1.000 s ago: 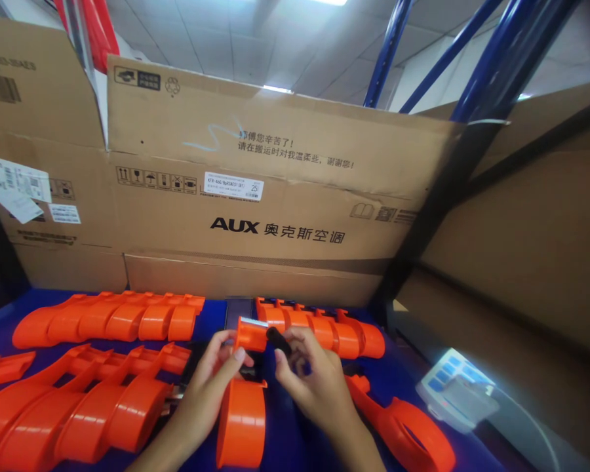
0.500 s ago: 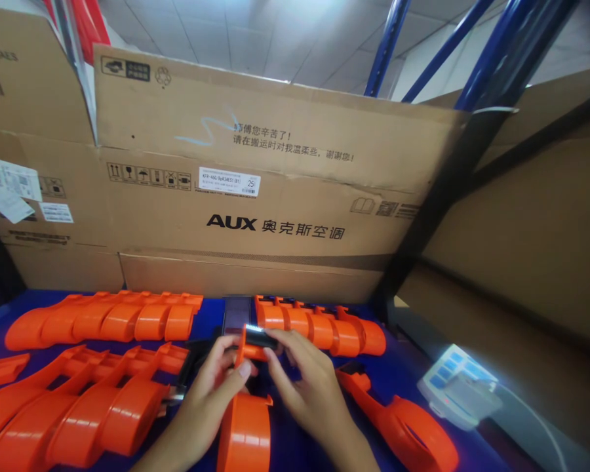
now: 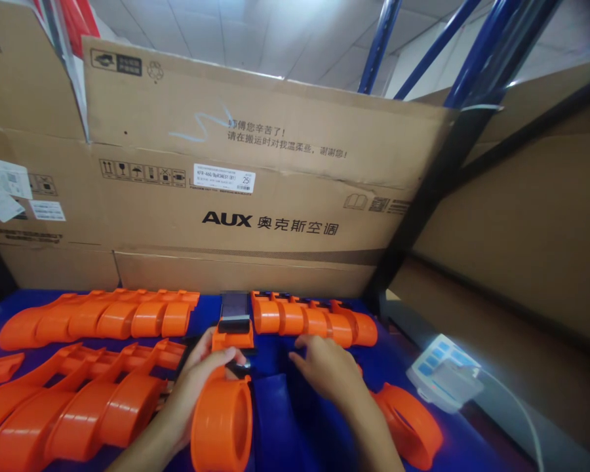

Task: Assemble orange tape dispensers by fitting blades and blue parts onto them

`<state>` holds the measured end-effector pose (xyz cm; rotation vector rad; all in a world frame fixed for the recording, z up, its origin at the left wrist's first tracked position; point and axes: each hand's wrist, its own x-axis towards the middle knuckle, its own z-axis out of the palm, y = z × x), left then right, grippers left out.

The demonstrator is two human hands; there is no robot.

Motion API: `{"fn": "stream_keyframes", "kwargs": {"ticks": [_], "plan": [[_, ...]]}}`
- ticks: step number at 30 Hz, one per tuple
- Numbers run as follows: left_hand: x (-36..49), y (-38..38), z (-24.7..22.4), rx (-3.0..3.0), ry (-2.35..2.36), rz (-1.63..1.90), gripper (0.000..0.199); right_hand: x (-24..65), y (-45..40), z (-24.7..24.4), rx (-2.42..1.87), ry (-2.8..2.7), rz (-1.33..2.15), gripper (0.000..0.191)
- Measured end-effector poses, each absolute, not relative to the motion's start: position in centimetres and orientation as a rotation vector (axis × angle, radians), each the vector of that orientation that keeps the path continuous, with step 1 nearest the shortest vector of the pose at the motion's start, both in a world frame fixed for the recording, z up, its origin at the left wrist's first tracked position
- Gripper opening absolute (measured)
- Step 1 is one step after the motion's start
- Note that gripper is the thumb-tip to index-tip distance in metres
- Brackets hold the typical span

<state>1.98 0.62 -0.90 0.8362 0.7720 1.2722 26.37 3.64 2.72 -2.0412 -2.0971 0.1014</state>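
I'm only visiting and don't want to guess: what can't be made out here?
All in the head view:
- Whether the right hand holds anything: its back hides the palm.
- Some fingers of the left hand: behind the orange dispenser it holds.
- Finest print on the white label: too small.
- Front-left orange dispensers: cut off by the picture's edge.
- Markings on the white device: glare, blur.

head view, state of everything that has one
held orange holder: black piece on its end
left hand: closed on it
right hand: curled, nothing visible in it
back left holders: lying in a row
back right holders: lying in a row
white device: cable attached
cardboard: standing upright
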Motion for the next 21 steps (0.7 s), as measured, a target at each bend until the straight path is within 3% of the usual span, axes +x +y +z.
{"fn": "stream_keyframes", "kwargs": {"ticks": [5,21], "plan": [[2.0,0.4,-0.6,0.851,0.801,1.27,0.03,25.1,3.9,2.0,-2.12,-2.126,0.117,0.029],[1.6,0.9,-0.9,1.135,0.906,1.174,0.027,24.5,4.3,1.4,-2.091,-2.148,0.161,0.02]]}}
